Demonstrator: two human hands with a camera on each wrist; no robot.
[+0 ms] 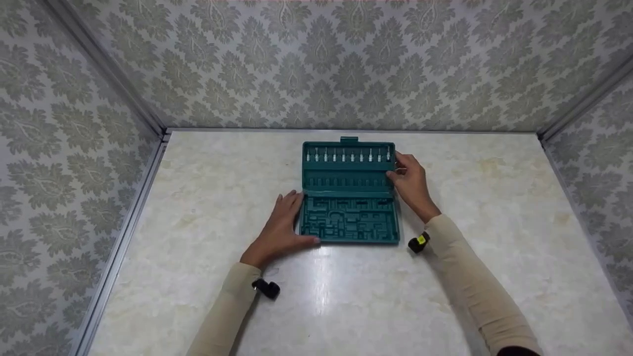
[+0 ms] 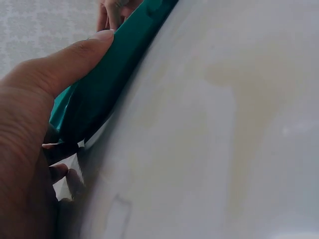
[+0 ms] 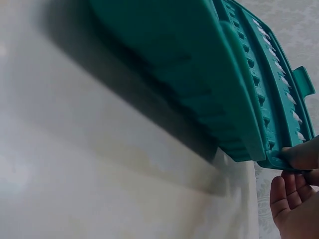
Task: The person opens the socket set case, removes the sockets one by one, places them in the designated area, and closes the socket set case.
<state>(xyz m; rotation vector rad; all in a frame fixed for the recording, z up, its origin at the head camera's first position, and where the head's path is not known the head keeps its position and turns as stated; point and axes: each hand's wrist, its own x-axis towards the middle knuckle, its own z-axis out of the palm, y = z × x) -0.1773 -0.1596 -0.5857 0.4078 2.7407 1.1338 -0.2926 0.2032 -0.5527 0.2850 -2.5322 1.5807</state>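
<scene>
An unfolded green plastic bit case (image 1: pixel 349 193) is at the middle of the far half of the table. A row of silver bits (image 1: pixel 348 156) stands along its upper half, while the molded recesses of the lower half hold nothing. My left hand (image 1: pixel 279 227) grips the near left corner, thumb along the front edge and fingers at the left side. On the right, my right hand (image 1: pixel 411 185) pinches the side of the upper half between thumb and fingers. In the right wrist view the case's underside (image 3: pixel 184 74) is tilted, with a shadow beneath it.
The pale marbled table (image 1: pixel 198 198) extends around the case. Patterned wall panels (image 1: pixel 346 64) enclose it at the back and both sides, the back one close behind the case. A black wrist camera (image 1: pixel 267 288) sits at the left cuff and another wrist camera (image 1: pixel 419 242) at the right.
</scene>
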